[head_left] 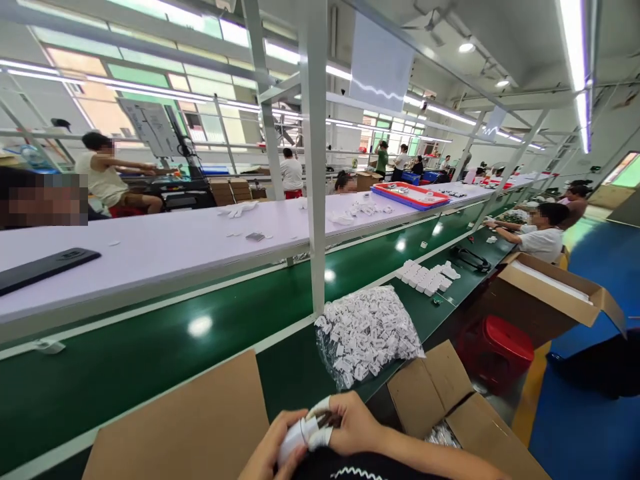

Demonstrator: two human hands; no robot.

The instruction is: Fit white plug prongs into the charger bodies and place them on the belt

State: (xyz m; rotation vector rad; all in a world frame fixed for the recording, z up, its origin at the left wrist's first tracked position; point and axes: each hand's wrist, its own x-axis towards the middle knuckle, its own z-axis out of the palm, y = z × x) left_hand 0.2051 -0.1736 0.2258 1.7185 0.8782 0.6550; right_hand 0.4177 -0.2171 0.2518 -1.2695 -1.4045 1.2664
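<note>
Low in the head view, my left hand (276, 445) is wrapped round a white plastic housing (295, 440) with a rounded body. My right hand (356, 425) comes in from the right, its thumb and a finger in white finger cots closed on the end of the same housing. Any small part between those fingertips is hidden. Just beyond my hands, a clear plastic bag (370, 333) full of small white plastic pieces lies on the dark green bench (285, 367).
Cardboard (185, 427) stands at the left. An open carton (435, 387) and a red stool (500, 350) are at the right. White blocks (427, 277) sit in rows past the bag. A metal post (314, 167) rises behind it. A co-worker (545, 233) sits further along.
</note>
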